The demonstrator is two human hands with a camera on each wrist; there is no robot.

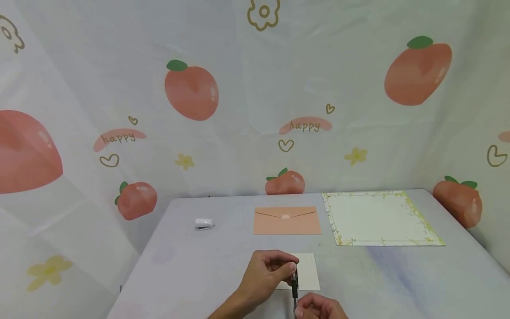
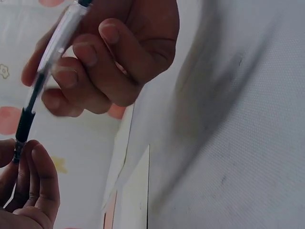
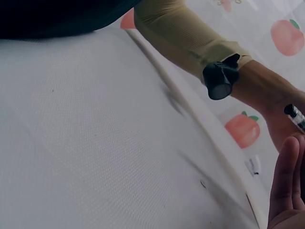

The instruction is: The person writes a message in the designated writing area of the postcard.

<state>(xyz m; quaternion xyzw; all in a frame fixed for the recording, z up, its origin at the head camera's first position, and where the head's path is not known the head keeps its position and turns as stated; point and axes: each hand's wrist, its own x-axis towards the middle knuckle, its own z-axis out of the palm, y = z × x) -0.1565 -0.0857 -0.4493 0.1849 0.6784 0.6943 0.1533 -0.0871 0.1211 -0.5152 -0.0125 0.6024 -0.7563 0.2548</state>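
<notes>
Upright in the head view, a pen [image 1: 295, 290] with a black grip and a clear barrel spans both hands. My left hand [image 1: 263, 277] pinches its far end between thumb and fingertips, over a small cream card [image 1: 308, 272] that it partly covers. Nearer the body, my right hand [image 1: 320, 308] has curled fingers and holds the pen's near end. In the left wrist view the pen [image 2: 55, 45] slants past the right hand's bent fingers [image 2: 88, 55] down to the left hand [image 2: 35, 191]. The right wrist view catches only one pen end [image 3: 300, 121] at its edge.
Behind the card lies a peach envelope [image 1: 287, 226], its flap down. To its right is a large sheet with a floral border [image 1: 374, 219]. A small white stapler [image 1: 204, 223] sits at the left rear. A printed curtain [image 1: 239, 146] hangs behind the table.
</notes>
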